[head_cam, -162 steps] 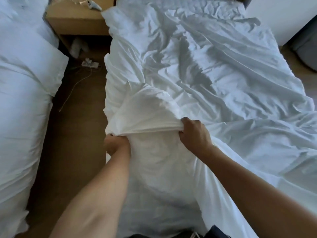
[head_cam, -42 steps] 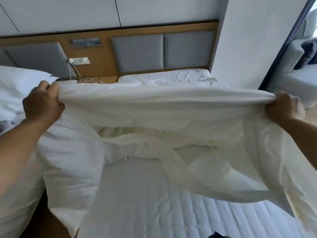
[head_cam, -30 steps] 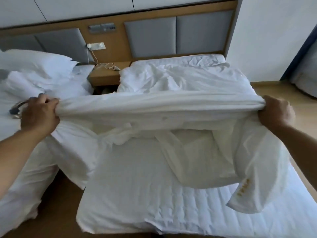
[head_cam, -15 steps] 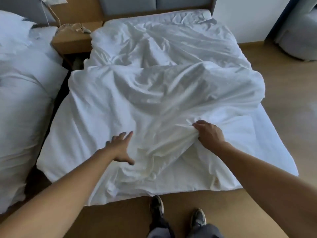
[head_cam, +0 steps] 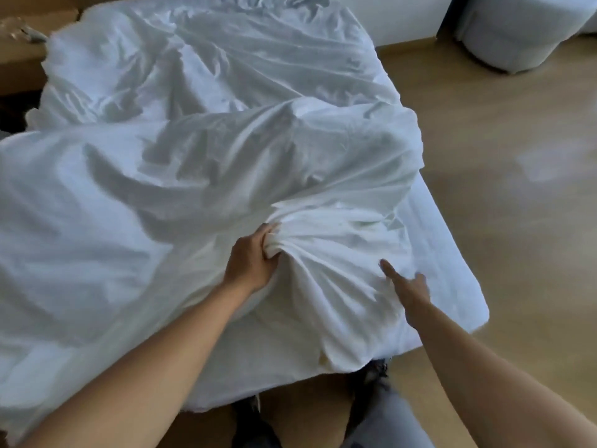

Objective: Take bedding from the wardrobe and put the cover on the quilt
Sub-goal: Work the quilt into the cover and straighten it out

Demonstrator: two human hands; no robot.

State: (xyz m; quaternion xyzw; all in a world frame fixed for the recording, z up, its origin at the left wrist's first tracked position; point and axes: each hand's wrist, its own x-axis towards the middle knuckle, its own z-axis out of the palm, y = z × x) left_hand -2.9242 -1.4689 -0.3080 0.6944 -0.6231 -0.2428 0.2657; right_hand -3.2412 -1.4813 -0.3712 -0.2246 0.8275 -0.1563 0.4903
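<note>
Spanning most of the bed (head_cam: 449,263), the white cover (head_cam: 193,150) lies crumpled in deep folds, its near edge hanging over the foot of the bed towards me. Only a bare strip of the bed shows, along the right side and the near right corner. I cannot tell the quilt apart from the white layers underneath. Wooden floor (head_cam: 517,189) runs along the right of the bed. A pale grey seat (head_cam: 504,30) stands on it at the far right. A wooden nightstand (head_cam: 19,56) sits at the far left, just beside the bed. My leg (head_cam: 384,415), in jeans, stands at the foot. My left hand (head_cam: 250,260) is clenched round a bunch of the cover, with folds fanning out from the grip. My right hand (head_cam: 410,287) lies near it to the right, fingers straight, holding nothing, laid against the cover.
</note>
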